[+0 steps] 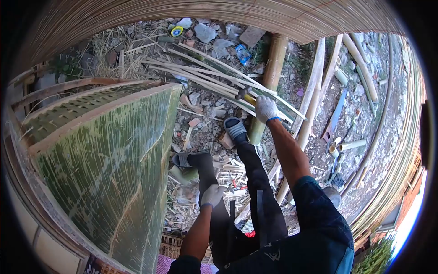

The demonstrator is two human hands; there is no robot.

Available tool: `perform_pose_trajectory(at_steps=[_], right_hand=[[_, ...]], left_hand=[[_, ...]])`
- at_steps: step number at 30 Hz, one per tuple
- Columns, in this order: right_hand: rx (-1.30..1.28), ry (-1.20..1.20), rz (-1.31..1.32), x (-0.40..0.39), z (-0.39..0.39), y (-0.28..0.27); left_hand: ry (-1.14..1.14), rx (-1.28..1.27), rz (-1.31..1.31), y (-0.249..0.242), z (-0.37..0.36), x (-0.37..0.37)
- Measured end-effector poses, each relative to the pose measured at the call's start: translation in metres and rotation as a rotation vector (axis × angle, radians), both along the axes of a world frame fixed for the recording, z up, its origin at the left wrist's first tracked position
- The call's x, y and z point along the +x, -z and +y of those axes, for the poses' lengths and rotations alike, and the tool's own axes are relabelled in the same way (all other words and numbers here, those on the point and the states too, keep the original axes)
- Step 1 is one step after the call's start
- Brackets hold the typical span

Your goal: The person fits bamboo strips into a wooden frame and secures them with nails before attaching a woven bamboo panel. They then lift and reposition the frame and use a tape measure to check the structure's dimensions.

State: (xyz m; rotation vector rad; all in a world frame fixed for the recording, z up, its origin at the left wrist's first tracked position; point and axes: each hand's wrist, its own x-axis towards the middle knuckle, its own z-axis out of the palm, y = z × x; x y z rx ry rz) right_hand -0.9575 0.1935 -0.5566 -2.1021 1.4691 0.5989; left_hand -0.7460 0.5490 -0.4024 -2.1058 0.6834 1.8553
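My right hand (266, 108), in a white knit glove with a blue cuff, is closed around the yellow handle of a hammer (248, 97). Its dark head points to the upper left, over split bamboo strips (214, 68) lying across the ground. Beneath that hand runs a thick bamboo pole (276, 59). My left hand (212, 195), also gloved, lies on my left leg near the knee and holds nothing visible. Left of my legs stands a large green bamboo panel (109, 160) with a split, streaked surface.
A handsaw (335, 114) lies on the ground at right, near cut bamboo pieces (352, 145). Long poles (315, 86) stretch along the right side. A slatted bamboo screen (219, 11) spans the top. Stones (205, 33) and bamboo scraps litter the ground.
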Motion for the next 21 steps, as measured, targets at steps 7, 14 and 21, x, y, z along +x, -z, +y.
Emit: perform_pose_trajectory(at_steps=[7, 14, 21], right_hand=[[0.001, -0.09, 0.037, -0.004, 0.014, -0.009], [-0.173, -0.098, 0.021, 0.002, 0.079, -0.033], [0.359, -0.091, 0.016, 0.014, 0.148, -0.102]], left_hand=[[0.04, -0.3, -0.103, -0.044, 0.048, -0.014], [-0.127, -0.219, -0.118, -0.048, 0.015, -0.061], [-0.667, -0.746, -0.102, -0.117, -0.032, -0.088]])
